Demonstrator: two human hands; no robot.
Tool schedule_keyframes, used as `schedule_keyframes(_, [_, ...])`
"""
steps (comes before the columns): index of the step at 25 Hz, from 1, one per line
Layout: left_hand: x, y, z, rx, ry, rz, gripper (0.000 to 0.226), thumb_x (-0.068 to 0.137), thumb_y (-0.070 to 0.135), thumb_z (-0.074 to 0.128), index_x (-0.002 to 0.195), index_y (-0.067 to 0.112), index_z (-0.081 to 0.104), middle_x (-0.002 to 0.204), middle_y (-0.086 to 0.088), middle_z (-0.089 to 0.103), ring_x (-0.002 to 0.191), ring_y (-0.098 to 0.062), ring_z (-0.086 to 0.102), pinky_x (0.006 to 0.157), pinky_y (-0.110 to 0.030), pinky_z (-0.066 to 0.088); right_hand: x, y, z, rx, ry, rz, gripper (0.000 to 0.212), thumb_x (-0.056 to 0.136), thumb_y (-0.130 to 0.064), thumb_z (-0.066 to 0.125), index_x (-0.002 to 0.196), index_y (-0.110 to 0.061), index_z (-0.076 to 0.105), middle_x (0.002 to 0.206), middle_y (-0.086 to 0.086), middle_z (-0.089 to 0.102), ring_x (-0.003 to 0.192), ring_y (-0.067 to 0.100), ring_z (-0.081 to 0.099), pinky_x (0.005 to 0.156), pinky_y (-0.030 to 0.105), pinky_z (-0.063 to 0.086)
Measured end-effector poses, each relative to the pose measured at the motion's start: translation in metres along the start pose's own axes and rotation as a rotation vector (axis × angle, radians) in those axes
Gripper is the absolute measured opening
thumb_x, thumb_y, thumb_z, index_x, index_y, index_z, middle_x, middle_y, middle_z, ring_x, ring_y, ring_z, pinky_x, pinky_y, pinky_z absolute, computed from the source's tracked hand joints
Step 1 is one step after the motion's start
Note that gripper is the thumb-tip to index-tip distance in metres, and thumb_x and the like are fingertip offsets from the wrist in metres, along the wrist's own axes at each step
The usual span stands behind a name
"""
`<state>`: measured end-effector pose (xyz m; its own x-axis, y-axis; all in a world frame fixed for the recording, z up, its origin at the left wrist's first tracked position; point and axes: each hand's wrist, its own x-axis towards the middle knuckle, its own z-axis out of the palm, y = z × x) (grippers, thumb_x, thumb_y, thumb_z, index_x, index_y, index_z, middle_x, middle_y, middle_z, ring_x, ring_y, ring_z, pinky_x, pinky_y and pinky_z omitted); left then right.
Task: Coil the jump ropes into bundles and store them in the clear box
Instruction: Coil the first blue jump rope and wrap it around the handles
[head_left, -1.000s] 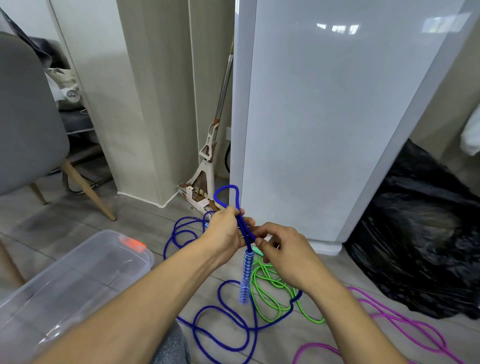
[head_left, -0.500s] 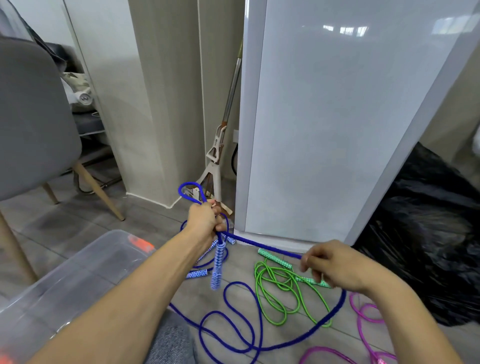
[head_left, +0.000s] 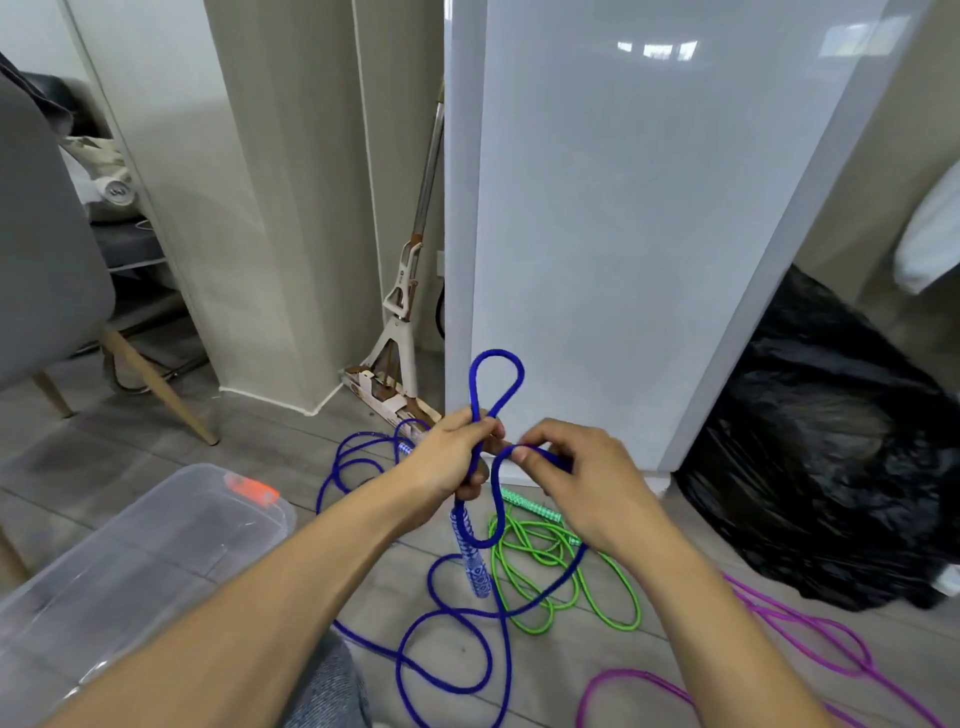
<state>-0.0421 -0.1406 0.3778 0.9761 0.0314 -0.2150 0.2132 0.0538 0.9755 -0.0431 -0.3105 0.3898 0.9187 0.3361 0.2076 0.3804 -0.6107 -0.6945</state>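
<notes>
One blue rope (head_left: 474, 387) mid-frame: my left hand (head_left: 449, 465) grips its upright loop, handle (head_left: 472, 558) dangling below, and my right hand (head_left: 587, 483) pinches a bend just beside. Clear box (head_left: 171, 540) sits lower left, green rope (head_left: 543, 550) on the floor.

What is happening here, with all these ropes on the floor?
A person is coiling the blue jump rope. The left hand grips a gathered loop, with one handle hanging below it. The right hand pinches the next stretch of rope beside it. Much of the blue rope lies loose on the floor. The green rope and the purple rope lie there too. No rope shows in the clear box.
</notes>
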Motion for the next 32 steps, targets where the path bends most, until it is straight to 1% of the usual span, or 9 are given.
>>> schedule_keyframes(4, [-0.01, 0.0, 0.014, 0.121, -0.103, 0.014, 0.017, 0.105, 0.014, 0.039, 0.102, 0.007, 0.054, 0.06, -0.009, 0.045, 0.046, -0.014, 0.039, 0.047, -0.026, 0.027, 0.0, 0.003, 0.0, -0.078, 0.06, 0.026, 0.013, 0.091, -0.041, 0.065, 0.085, -0.03, 0.067, 0.066, -0.011, 0.067, 0.066, 0.005, 0.063, 0.067, 0.032, 0.054])
schedule_keyframes(8, [-0.015, 0.005, 0.011, 0.212, -0.219, -0.018, 0.025, 0.105, 0.014, 0.037, 0.104, 0.004, 0.059, 0.076, -0.016, 0.07, 0.058, -0.016, 0.044, 0.052, -0.028, 0.036, -0.003, 0.002, -0.001, -0.232, 0.114, 0.042, 0.02, 0.09, -0.048, 0.065, 0.086, -0.028, 0.065, 0.078, -0.009, 0.069, 0.076, 0.013, 0.062, 0.069, 0.034, 0.053])
schedule_keyframes(13, [-0.019, 0.007, 0.005, 0.431, -0.287, 0.021, 0.023, 0.101, 0.009, 0.039, 0.095, 0.009, 0.061, 0.065, -0.003, 0.056, 0.067, -0.014, 0.056, 0.065, -0.023, 0.046, -0.001, 0.004, -0.001, -0.211, 0.061, 0.113, 0.023, 0.089, -0.049, 0.065, 0.083, -0.027, 0.061, 0.08, -0.008, 0.067, 0.076, 0.015, 0.061, 0.068, 0.034, 0.051])
schedule_keyframes(16, [-0.017, 0.003, 0.004, 0.357, -0.301, 0.002, 0.02, 0.099, 0.006, 0.036, 0.09, 0.007, 0.054, 0.055, 0.002, 0.043, 0.06, -0.024, 0.056, 0.079, -0.041, 0.054, 0.0, 0.008, 0.001, -0.119, -0.068, 0.062, 0.011, 0.096, -0.036, 0.059, 0.091, -0.027, 0.062, 0.085, -0.009, 0.066, 0.078, 0.012, 0.059, 0.071, 0.034, 0.049])
schedule_keyframes(18, [-0.016, 0.006, 0.005, 0.261, -0.282, -0.043, 0.02, 0.097, 0.007, 0.034, 0.087, 0.006, 0.051, 0.055, 0.002, 0.035, 0.048, -0.02, 0.044, 0.067, -0.046, 0.056, 0.0, 0.009, -0.002, -0.087, -0.087, 0.06, 0.011, 0.098, -0.034, 0.058, 0.092, -0.026, 0.063, 0.082, -0.01, 0.063, 0.074, 0.007, 0.056, 0.069, 0.029, 0.043])
schedule_keyframes(21, [-0.016, 0.01, 0.003, 0.153, -0.3, -0.13, 0.023, 0.099, 0.021, 0.033, 0.091, 0.008, 0.05, 0.058, 0.002, 0.029, 0.047, -0.016, 0.028, 0.049, -0.03, 0.037, 0.0, 0.01, -0.014, -0.091, -0.018, 0.1, 0.021, 0.093, -0.043, 0.064, 0.085, -0.024, 0.065, 0.07, -0.009, 0.058, 0.064, 0.008, 0.052, 0.06, 0.024, 0.036])
schedule_keyframes(25, [-0.012, 0.006, -0.005, 0.392, -0.42, -0.146, 0.026, 0.106, 0.027, 0.032, 0.092, 0.012, 0.048, 0.064, 0.001, 0.034, 0.047, -0.012, 0.027, 0.048, -0.028, 0.027, -0.003, 0.015, -0.023, -0.151, -0.023, 0.125, 0.02, 0.093, -0.045, 0.064, 0.087, -0.026, 0.067, 0.069, -0.01, 0.057, 0.063, 0.005, 0.052, 0.056, 0.021, 0.035])
schedule_keyframes(29, [-0.002, 0.006, -0.02, 0.845, -0.086, 0.098, 0.031, 0.107, 0.031, 0.031, 0.092, 0.015, 0.052, 0.07, 0.003, 0.047, 0.057, -0.013, 0.043, 0.055, -0.028, 0.037, 0.001, 0.031, -0.03, -0.232, -0.041, 0.17, 0.017, 0.097, -0.041, 0.058, 0.096, -0.028, 0.069, 0.089, -0.003, 0.066, 0.082, 0.017, 0.06, 0.069, 0.03, 0.045])
schedule_keyframes(32, [0.018, -0.003, -0.041, 0.735, 0.252, 0.104, 0.033, 0.107, 0.025, 0.03, 0.099, 0.005, 0.054, 0.075, -0.003, 0.049, 0.061, -0.018, 0.044, 0.066, -0.033, 0.037, 0.001, 0.044, -0.044, -0.294, 0.006, 0.245, 0.018, 0.098, -0.041, 0.057, 0.093, -0.028, 0.069, 0.087, -0.001, 0.066, 0.08, 0.021, 0.06, 0.071, 0.034, 0.05])
